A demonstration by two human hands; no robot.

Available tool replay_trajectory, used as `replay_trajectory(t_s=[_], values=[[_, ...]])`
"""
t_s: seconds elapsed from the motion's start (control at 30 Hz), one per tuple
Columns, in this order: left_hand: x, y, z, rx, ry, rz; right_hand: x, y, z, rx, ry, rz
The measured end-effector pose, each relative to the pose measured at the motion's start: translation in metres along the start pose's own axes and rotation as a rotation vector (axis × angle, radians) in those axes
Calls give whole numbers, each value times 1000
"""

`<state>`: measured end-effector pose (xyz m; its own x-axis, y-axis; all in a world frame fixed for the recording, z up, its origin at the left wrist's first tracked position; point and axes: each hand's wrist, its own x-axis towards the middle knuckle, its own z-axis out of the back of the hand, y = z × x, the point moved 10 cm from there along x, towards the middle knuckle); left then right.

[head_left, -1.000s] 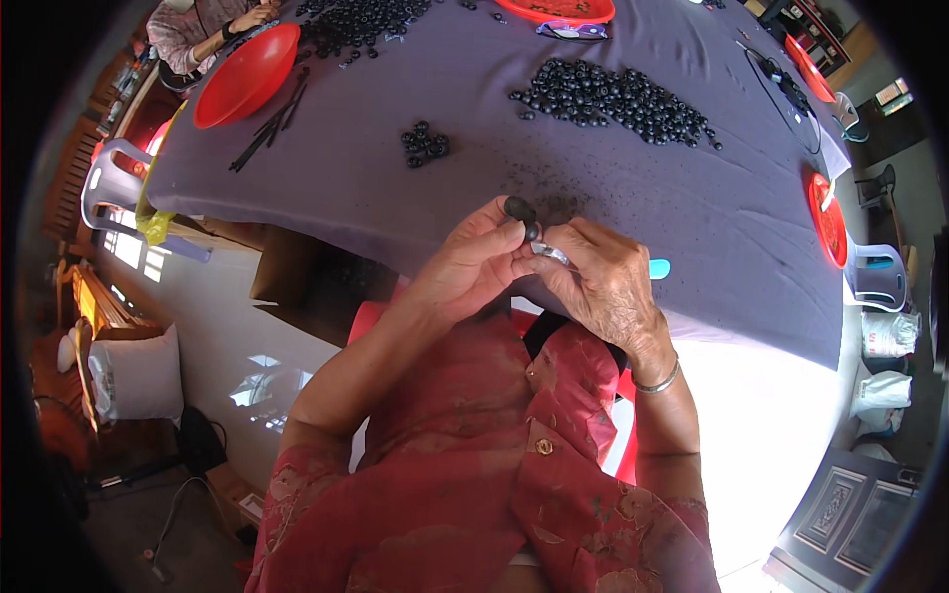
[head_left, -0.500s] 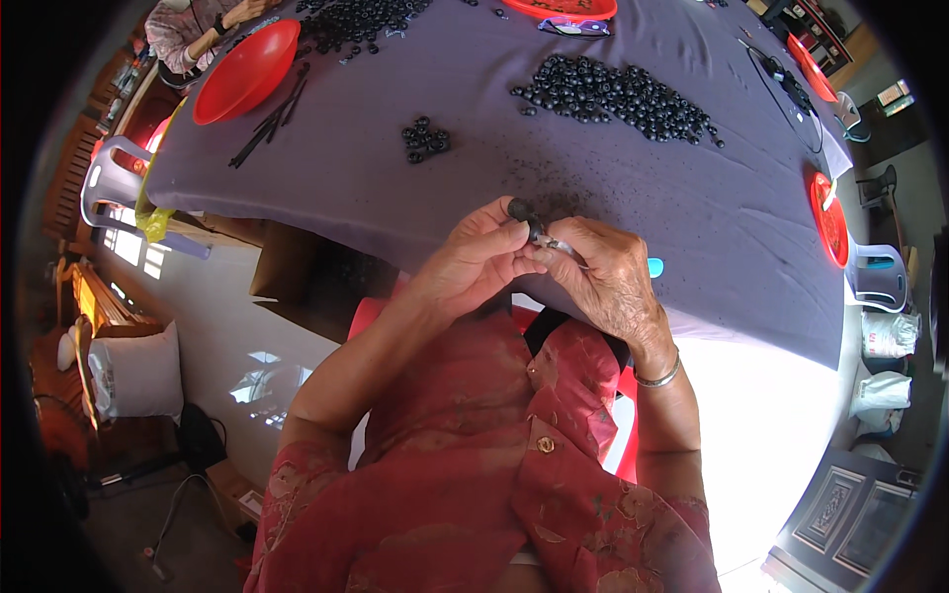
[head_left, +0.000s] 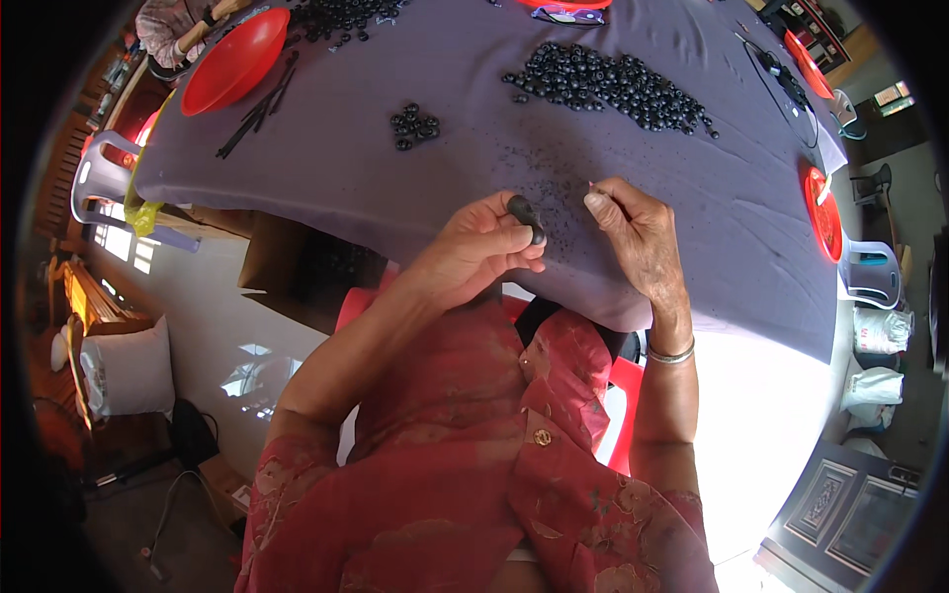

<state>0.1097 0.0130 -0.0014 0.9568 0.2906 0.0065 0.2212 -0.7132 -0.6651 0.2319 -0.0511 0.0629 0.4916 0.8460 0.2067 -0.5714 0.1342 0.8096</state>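
My left hand [head_left: 476, 249] is closed, thumb against fingers, on a dark, rounded, elongated piece [head_left: 526, 212] that sticks up past the thumb, above the table's near edge. To its right and apart from it, my right hand [head_left: 641, 237] is raised over the cloth with thumb and forefinger pinched together. Whatever those fingertips hold, if anything, is too small to name. Dark crumbs [head_left: 561, 203] lie scattered on the cloth between and beyond the hands. Farther off are a large heap of round black pieces [head_left: 603, 87] and a small cluster of similar pieces [head_left: 413, 127].
The purple-grey cloth [head_left: 326, 178] covers the table. A red basin [head_left: 237, 61] and several dark sticks [head_left: 259, 107] lie at the left. Another person's arm [head_left: 188, 35] shows at the far left beside more black pieces. A red tray [head_left: 822, 212] stands at the right edge.
My hands were together at the dark piece; the right hand has moved away to the right and up. The turquoise end beside it is out of sight. My left hand keeps its grip.
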Motion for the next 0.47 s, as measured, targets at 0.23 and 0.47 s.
replay_trajectory(t_s=[0.23,0.47], values=[[2,4,5,-52,19,2,-11,44,-27,125,160,196],[-1,17,3,-66,112,147,-17,40,-52,425,315,159]])
